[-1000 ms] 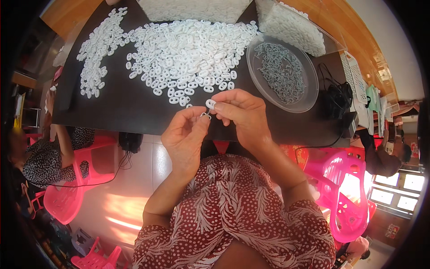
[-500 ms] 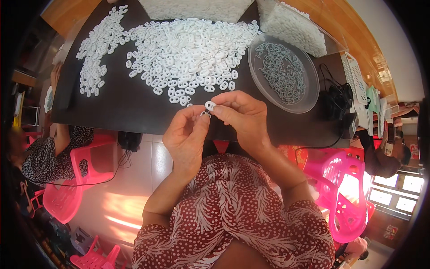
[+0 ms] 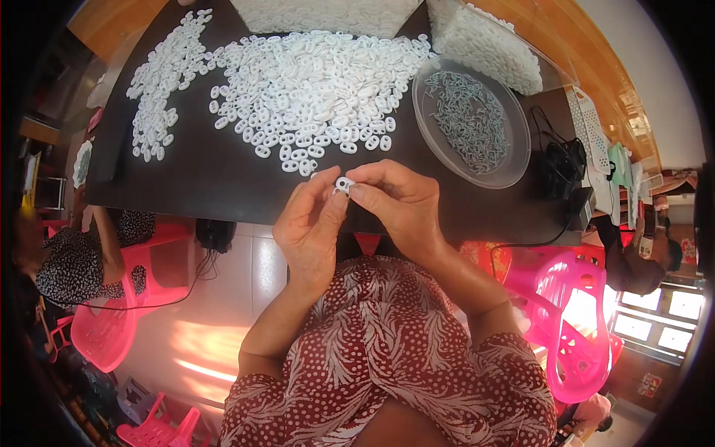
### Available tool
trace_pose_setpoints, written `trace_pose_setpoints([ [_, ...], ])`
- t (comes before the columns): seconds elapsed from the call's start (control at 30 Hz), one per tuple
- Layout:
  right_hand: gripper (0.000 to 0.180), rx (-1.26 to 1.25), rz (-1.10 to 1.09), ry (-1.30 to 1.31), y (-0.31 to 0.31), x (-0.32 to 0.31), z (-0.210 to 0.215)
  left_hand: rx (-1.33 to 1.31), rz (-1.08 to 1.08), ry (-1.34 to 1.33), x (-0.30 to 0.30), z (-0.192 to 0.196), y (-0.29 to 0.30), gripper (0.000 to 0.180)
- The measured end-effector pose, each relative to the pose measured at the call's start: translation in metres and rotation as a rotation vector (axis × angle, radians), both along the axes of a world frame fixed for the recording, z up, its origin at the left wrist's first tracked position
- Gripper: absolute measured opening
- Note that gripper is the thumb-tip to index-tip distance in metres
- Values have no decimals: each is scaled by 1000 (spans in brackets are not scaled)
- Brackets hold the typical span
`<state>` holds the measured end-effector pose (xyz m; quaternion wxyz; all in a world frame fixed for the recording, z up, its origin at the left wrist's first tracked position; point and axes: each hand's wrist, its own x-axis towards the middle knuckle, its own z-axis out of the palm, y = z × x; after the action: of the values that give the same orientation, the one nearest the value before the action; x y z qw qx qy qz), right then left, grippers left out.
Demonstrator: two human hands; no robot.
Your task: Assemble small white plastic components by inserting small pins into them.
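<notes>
Just past the table's near edge, both hands meet fingertip to fingertip in front of my body. Between thumb and forefinger, my right hand (image 3: 406, 205) pinches a small white oval two-holed plastic piece (image 3: 344, 183). My left hand (image 3: 307, 231) is closed in a pinch right against it; its thumb and fingers cover most of what they grip, and a little white shows at the tips. A large pile of the same white pieces (image 3: 313, 93) spreads beyond my hands. To the right, a round clear plastic tub (image 3: 515, 141) holds many small grey metal parts (image 3: 469, 119), too small to name.
A smaller pile of white pieces (image 3: 160, 89) lies on the dark table (image 3: 216, 179) at left. Clear bins (image 3: 488, 48) of white pieces stand at the back. Black cables (image 3: 558, 160) lie at right. Another person (image 3: 82, 257) sits left; pink chairs (image 3: 573, 320) flank me.
The white piece in my right fingers has come down slightly and now sits close against my left fingertips. At left, the other person's arm has drawn back from the table.
</notes>
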<state>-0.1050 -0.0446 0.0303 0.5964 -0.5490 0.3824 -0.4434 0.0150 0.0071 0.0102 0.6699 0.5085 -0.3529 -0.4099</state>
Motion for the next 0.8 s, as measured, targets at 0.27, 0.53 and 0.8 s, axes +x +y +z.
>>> trace_pose_setpoints([
  [0.27,15,-37,40,25,1,-1,-2,-17,-22,124,-1,3,1,26],
  [0.53,36,-405,42,181,1,-3,0,-69,-49,229,-1,13,3,24],
  [0.8,36,-494,34,185,1,-5,2,-79,-50,293,-4,18,4,26],
])
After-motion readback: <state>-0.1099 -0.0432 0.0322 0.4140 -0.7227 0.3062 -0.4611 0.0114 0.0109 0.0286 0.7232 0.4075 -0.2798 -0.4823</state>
